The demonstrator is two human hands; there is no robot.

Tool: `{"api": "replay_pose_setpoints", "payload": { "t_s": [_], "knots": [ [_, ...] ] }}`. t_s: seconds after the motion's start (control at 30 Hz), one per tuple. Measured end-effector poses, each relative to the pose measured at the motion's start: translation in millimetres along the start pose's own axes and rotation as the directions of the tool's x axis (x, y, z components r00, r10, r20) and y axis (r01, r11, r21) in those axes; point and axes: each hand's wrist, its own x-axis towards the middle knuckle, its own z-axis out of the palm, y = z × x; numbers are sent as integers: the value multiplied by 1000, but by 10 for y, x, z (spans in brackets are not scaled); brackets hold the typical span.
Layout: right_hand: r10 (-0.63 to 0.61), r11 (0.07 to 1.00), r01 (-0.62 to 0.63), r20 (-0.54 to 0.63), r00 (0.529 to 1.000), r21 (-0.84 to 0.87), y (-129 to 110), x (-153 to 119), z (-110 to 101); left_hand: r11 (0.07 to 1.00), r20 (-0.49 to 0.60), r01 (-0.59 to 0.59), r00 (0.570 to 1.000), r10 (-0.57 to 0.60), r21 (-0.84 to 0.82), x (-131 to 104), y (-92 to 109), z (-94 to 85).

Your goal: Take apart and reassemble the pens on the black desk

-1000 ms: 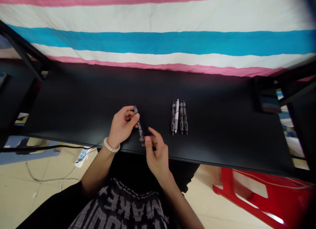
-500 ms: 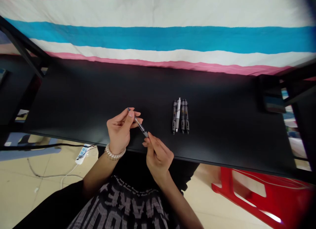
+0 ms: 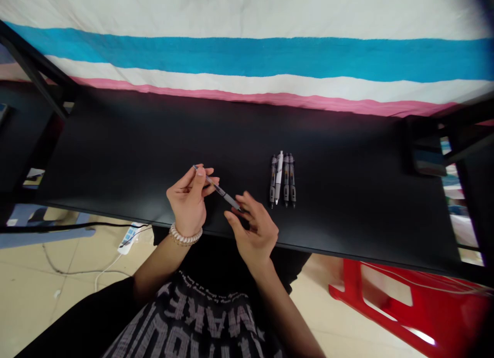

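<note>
My left hand (image 3: 188,203) is closed on a slim ballpoint pen (image 3: 221,190), pinching its upper part between thumb and fingers. The pen slants down to the right, its grey grip section and tip towards my right hand (image 3: 255,229). That hand has its thumb and fingers spread around the tip end; whether a finger still brushes the pen is hard to see. Right of both hands, several dark clear-barrelled pens (image 3: 286,180) lie side by side on the black table (image 3: 347,193), tips towards me. Among them is a white pen (image 3: 278,177) with a grey grip.
A striped cloth (image 3: 247,57) hangs along the table's far edge. At the right end lies a dark, glossy object (image 3: 428,160). Below the front edge are a red plastic stool (image 3: 351,281) on the right and a white power strip (image 3: 129,238) with cables on the left.
My right hand has loosened from the pen's tip end, its fingers now spread, showing more of the grip. My left hand keeps the pen, which has shifted slightly.
</note>
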Motion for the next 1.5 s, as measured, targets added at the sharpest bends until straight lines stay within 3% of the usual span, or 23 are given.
{"api": "replay_pose_setpoints", "payload": {
  "t_s": [0.07, 0.27, 0.4, 0.53, 0.63, 0.73, 1.0, 1.2, 1.27, 1.33, 1.43, 1.5],
  "knots": [
    [141, 982, -146, 55, 989, 121, -33, 20, -19, 1000, -9, -4, 1000, 4, 6, 15, 11, -10],
    [231, 946, -236, 49, 972, 221, -68, 15, -4, 1000, -42, -17, 999, 18, 20, 25, 32, -13],
    [181, 955, -173, -12, 983, 239, -96, -1, 28, 1000, -61, -11, 998, 11, -1, 2, 35, 3],
    [260, 943, -260, 25, 965, 207, -104, -40, 29, 1000, -46, -8, 999, 8, -16, 12, 27, -18],
    [87, 994, -81, -73, 994, 77, -90, -61, -18, 999, -69, 4, 998, -7, -44, 94, 32, -71],
    [-67, 997, 63, -110, 992, -42, -79, -51, -58, 998, -114, 30, 993, -36, -61, 169, 32, -121],
    [-243, 966, 222, -165, 956, -134, -2, -3, 12, 988, -34, 142, 989, -144, -62, 33, -105, -97],
    [-319, 941, 303, -91, 943, -153, 95, -103, 2, 977, -22, 183, 982, -187, -106, 45, -137, -90],
    [-252, 961, 240, -76, 965, -139, 96, -120, 8, 968, 1, 216, 976, -217, -129, 36, -140, -86],
    [-79, 990, 74, -32, 996, -117, 79, -107, 12, 966, 14, 224, 974, -224, -131, 28, -141, -84],
    [193, 981, -191, 86, 977, -40, 31, -52, 6, 979, -13, 174, 984, -176, -106, 39, -145, -93],
    [185, 983, -184, 73, 980, -11, -4, -22, -1, 986, -31, 140, 989, -143, -89, 55, -151, -104]
  ]
}}
